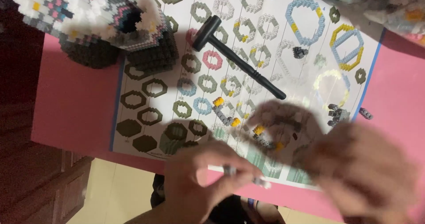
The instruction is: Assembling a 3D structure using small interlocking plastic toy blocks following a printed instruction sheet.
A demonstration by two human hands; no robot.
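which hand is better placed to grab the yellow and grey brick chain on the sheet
Right, probably. The right hand, blurred, hovers just beside the brick chain on the instruction sheet. The left hand already pinches a small pale piece at the sheet's near edge.

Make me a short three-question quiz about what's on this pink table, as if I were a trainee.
1. True or false: the black hammer lies on the instruction sheet.
2. Which hand pinches a small pale brick piece? A) left hand B) right hand
3. Fill in: the tall brick model with white flowers has a ___ base.

Key:
1. True; it lies aslant across the printed ring diagrams.
2. A; the right hand is too blurred to tell whether it holds anything.
3. Black.
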